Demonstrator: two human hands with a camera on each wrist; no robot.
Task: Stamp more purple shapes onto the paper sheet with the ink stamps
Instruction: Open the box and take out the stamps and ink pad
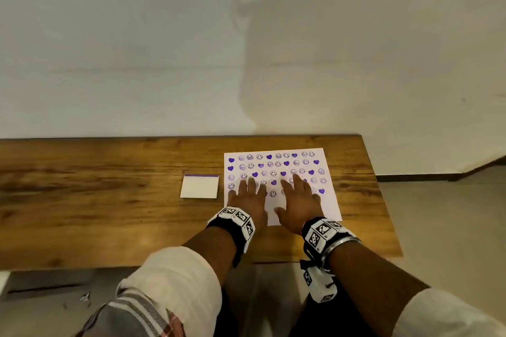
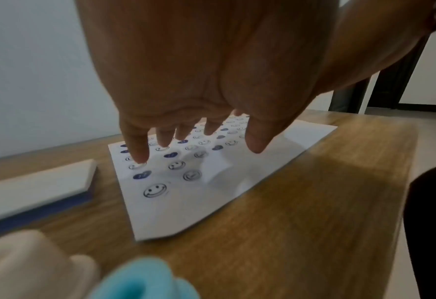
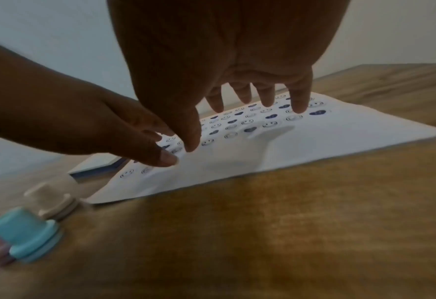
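You are holding both hands over the paper sheet (image 1: 330,200), which is lying flat on the right part of the wooden table (image 1: 109,216). Your left hand (image 1: 250,198) is spread with straight fingers above the sheet's near left area, grasping nothing; the left wrist view shows its fingertips (image 2: 139,155) pointing down at the stamped rows, though whether they are touching the paper is unclear. Your right hand (image 1: 298,201) is likewise released, fingers extended, beside the left one and over the middle of the sheet. The sheet is carrying rows of purple hearts (image 1: 231,160) and smiley faces (image 1: 273,194), with its near strip unstamped. A white ink pad with a purple edge (image 1: 200,186) is sitting just left of the sheet. In the right wrist view a blue stamp (image 3: 26,235) and a cream stamp (image 3: 52,202) are standing upright on the table near the sheet's near left corner, untouched.
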